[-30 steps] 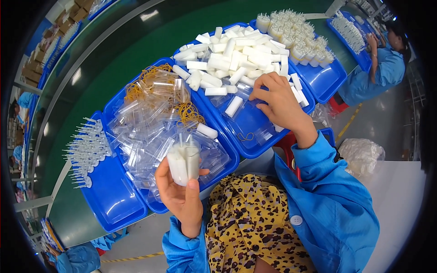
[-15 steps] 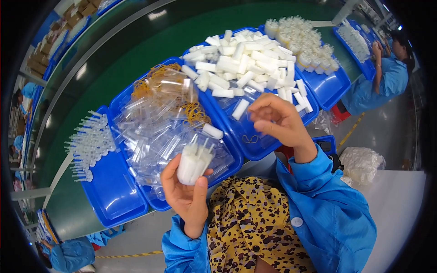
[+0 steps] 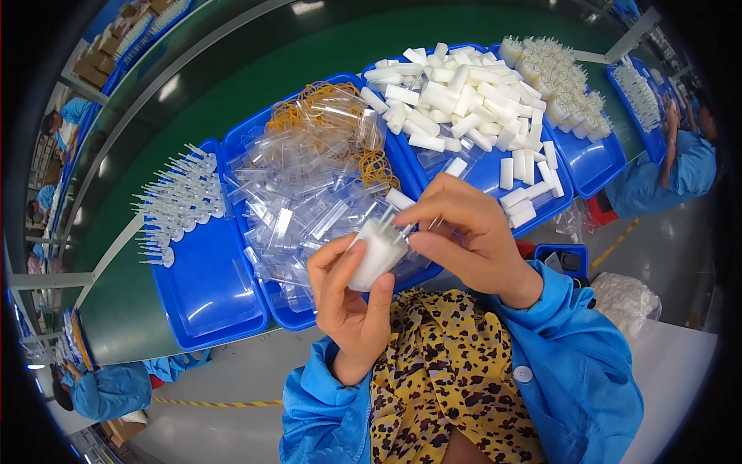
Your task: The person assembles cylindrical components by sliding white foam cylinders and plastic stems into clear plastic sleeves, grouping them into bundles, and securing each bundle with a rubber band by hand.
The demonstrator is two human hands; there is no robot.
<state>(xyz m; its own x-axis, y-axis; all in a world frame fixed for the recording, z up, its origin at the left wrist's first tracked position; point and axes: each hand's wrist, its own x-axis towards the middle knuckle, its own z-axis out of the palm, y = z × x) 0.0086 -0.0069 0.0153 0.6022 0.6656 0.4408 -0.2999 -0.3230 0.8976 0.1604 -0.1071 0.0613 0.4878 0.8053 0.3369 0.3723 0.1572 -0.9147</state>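
In my left hand [image 3: 349, 305] is a bundle of white foam blocks [image 3: 377, 259], tilted, with clear plastic prongs sticking out of its top. The fingers and thumb wrap round its sides. My right hand [image 3: 473, 241] has its thumb and fingertips pinched at the prong end; whatever lies between them is too small to make out. Beneath both hands are a heap of clear plastic sleeves [image 3: 309, 213] and some tan rubber bands [image 3: 376, 168] in a blue tray. Loose white foam blocks [image 3: 464, 97] fill much of the tray beyond my right hand.
At the left, a blue tray [image 3: 207, 282] bears rows of clear stemmed plastic parts [image 3: 184, 203]. Similar foam bundles [image 3: 558, 87] stand grouped in the far right tray. The trays rest on a green table [image 3: 255, 66]. Co-workers in blue sit farther off on both sides.
My right hand has come left and down from above the foam tray to the bundle's prongs. The left hand has tilted the bundle and shifted right with it. The whole view has turned slightly.
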